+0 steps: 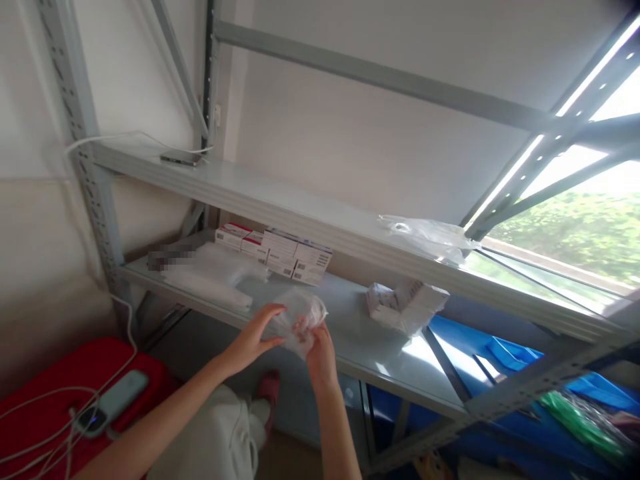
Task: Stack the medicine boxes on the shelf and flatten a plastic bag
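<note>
Both my hands hold a crumpled clear plastic bag (303, 313) just above the front edge of the lower grey metal shelf (360, 347). My left hand (253, 339) grips its left side with fingers curled over the top. My right hand (320, 353) pinches it from below on the right. What the bag contains cannot be made out. Behind the bag, a row of small white and red boxes (277, 253) lies at the back of that shelf.
A stack of flat clear bags (210, 277) lies at shelf left; a wrapped bundle of boxes (405, 303) at right. The upper shelf (280, 200) carries a phone (179, 158) and a plastic bag (430, 237). A red case (60, 400) with cables and device sits low left; blue bins (510, 353) low right.
</note>
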The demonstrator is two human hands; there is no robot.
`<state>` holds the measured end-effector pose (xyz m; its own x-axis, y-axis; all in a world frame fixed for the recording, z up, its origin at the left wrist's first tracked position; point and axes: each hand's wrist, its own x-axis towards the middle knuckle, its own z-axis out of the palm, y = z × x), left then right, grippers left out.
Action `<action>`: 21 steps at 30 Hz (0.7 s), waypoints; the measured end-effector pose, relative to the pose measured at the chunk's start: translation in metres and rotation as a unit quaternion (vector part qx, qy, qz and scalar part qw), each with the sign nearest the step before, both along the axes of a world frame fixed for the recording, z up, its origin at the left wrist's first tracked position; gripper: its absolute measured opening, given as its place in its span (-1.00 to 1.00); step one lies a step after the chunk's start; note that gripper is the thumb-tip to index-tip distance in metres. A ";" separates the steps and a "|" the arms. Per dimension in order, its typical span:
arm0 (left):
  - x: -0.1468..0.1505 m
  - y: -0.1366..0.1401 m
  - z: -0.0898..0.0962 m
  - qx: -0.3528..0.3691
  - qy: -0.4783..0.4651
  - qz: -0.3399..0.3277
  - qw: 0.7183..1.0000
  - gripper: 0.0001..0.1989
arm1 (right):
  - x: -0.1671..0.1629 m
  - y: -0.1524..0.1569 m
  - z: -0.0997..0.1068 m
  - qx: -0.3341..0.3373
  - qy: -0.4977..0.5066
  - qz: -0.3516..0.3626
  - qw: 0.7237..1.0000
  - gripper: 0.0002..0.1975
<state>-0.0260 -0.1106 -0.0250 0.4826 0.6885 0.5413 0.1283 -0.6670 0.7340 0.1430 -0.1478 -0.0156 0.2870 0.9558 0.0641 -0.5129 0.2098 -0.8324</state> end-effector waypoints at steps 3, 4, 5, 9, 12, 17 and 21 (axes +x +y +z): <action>0.003 -0.010 0.011 0.017 -0.012 -0.008 1.000 -0.57 | 0.000 -0.010 0.001 0.004 -0.023 -0.006 1.000 -0.66; 0.002 -0.012 0.015 0.025 -0.015 -0.001 1.000 -0.59 | -0.001 -0.013 0.000 0.007 -0.028 -0.004 1.000 -0.64; 0.001 -0.014 0.019 0.034 -0.019 0.010 0.999 -0.60 | -0.003 -0.015 -0.001 0.011 -0.028 0.001 1.000 -0.62; -0.005 -0.018 0.035 0.060 -0.014 0.046 0.997 -0.67 | -0.013 -0.022 -0.001 0.020 -0.008 0.027 0.999 -0.53; -0.006 -0.022 0.039 0.056 0.035 -0.009 0.998 -0.82 | -0.020 -0.023 0.001 0.020 -0.012 0.024 0.999 -0.55; -0.001 -0.030 0.031 0.035 0.027 -0.023 0.999 -0.65 | -0.025 -0.020 -0.001 0.025 -0.028 -0.013 0.999 -0.68; 0.003 -0.029 0.030 0.035 0.055 -0.009 0.998 -0.83 | -0.024 -0.018 -0.008 0.017 -0.040 -0.025 0.999 -0.82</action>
<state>-0.0234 -0.1400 0.0045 0.5540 0.6415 0.5306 0.1926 -0.7189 0.6679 0.1193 -0.1655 -0.0231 0.3270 0.9373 0.1205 -0.4329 0.2619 -0.8625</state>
